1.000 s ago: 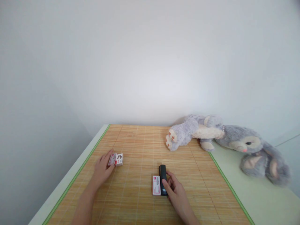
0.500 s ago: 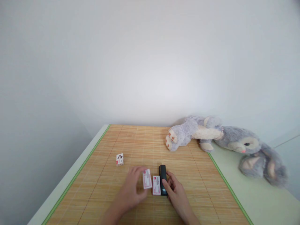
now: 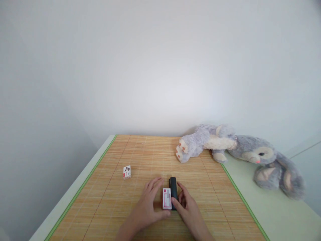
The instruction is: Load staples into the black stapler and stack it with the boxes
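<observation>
A black stapler (image 3: 174,188) lies on the bamboo mat, its long side pointing away from me. Against its left side sits a small white box with red print (image 3: 167,199); only one top face shows, and it looks like a stack of two. My left hand (image 3: 147,204) curves around this box with fingers and thumb apart, the thumb near the box's close edge. With its thumb over the stapler near the box's edge and fingers along the right side, my right hand (image 3: 187,207) holds the stapler.
Another small white box with a dark picture (image 3: 127,172) sits on the mat to the left. A grey plush rabbit (image 3: 220,142) lies across the mat's back right and the pale table (image 3: 271,201). Behind stands a white wall (image 3: 150,67).
My left hand has moved right, carrying its white box to the one beside the stapler, and its fingers have spread. My right thumb has shifted slightly left.
</observation>
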Demonstrator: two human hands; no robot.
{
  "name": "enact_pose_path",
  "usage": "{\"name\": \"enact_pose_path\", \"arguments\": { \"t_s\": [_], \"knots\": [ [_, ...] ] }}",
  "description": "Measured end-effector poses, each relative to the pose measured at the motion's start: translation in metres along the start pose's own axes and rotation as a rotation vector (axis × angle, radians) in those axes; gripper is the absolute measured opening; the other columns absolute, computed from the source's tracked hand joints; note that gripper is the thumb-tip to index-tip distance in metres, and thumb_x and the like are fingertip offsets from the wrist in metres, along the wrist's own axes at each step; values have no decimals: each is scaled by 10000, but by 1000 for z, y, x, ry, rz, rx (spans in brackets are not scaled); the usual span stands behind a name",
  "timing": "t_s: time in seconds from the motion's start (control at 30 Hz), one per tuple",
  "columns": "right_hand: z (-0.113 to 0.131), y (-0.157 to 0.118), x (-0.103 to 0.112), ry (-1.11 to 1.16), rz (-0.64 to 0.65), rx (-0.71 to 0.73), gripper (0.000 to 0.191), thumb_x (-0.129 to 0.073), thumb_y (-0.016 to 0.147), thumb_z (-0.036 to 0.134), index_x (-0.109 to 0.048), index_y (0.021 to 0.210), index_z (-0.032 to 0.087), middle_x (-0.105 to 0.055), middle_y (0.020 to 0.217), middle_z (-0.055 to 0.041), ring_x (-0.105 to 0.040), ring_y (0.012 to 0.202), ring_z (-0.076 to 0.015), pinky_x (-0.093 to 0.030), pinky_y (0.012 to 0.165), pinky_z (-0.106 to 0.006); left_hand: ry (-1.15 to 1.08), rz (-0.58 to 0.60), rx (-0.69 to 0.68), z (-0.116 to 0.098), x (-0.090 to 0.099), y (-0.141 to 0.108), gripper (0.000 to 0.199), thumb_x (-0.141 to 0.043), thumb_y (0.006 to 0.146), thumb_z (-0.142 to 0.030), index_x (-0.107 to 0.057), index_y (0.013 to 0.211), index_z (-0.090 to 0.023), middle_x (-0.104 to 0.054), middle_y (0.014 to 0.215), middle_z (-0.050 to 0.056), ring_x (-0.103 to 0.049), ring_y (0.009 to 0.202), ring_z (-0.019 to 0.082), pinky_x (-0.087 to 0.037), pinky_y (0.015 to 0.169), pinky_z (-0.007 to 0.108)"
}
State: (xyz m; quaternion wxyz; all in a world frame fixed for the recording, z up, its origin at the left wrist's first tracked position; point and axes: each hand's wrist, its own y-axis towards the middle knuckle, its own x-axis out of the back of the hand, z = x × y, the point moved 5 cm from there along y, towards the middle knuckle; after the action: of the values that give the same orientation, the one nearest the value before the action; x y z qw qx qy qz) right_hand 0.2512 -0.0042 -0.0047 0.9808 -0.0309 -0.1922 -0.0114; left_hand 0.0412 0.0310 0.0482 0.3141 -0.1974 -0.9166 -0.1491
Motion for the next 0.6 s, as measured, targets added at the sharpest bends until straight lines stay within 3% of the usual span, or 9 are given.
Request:
{"name": "enact_pose_path", "arguments": {
  "t_s": [0.1,0.17,0.2,0.23,0.3,0.4,0.6],
  "knots": [
    [0,-8,6,-163,-8,-36,947,-756,794,517,-342,1591,214,-654,917,-4,-653,844,-233,-511,793,-331,120,-375,170,39,46,-5,530,-587,938,-519,-552,1434,-333,-526,1472,81,-461,1387,291,-342,1198,525],
    [7,-12,8,-271,26,-49,1098,-831,702,461,-278,1623,230,-699,1009,-20,-677,922,-254,-513,838,-336,195,-641,371,73,86,-12,500,-517,945,-588,-655,1291,-253,-623,1304,114,-539,1268,322,-365,1156,559],
    [11,-12,7,-307,44,-51,1156,-852,669,431,-244,1635,244,-715,1076,-28,-686,969,-263,-513,857,-334,188,-714,489,90,103,-16,545,-495,935,-622,-658,1276,-229,-650,1241,121,-572,1199,334,-400,1113,566],
    [16,-11,6,-332,57,-48,1197,-863,645,403,-218,1642,259,-720,1159,-35,-689,1025,-270,-513,880,-332,141,-703,574,106,114,-16,590,-496,916,-647,-642,1297,-221,-673,1189,115,-608,1116,328,-450,1050,547],
    [24,-7,3,-367,69,-38,1235,-863,616,357,-187,1647,286,-685,1325,-46,-677,1134,-282,-511,925,-331,76,-626,616,126,125,-11,598,-532,875,-659,-676,1245,-211,-720,1060,94,-663,952,303,-518,920,486],
    [28,0,-3,-430,67,-35,1189,-829,624,332,-211,1639,299,-632,1434,-60,-661,1206,-301,-510,965,-350,-17,-481,574,130,109,7,540,-620,809,-644,-743,1120,-220,-757,913,60,-698,823,267,-543,803,398],
    [30,6,-12,-484,85,-17,1137,-803,644,344,-230,1626,316,-661,1394,-44,-672,1195,-297,-521,937,-338,-183,-305,455,85,12,46,493,-648,813,-586,-771,1106,-209,-795,923,65,-732,823,236,-551,767,338]
  ]
}}
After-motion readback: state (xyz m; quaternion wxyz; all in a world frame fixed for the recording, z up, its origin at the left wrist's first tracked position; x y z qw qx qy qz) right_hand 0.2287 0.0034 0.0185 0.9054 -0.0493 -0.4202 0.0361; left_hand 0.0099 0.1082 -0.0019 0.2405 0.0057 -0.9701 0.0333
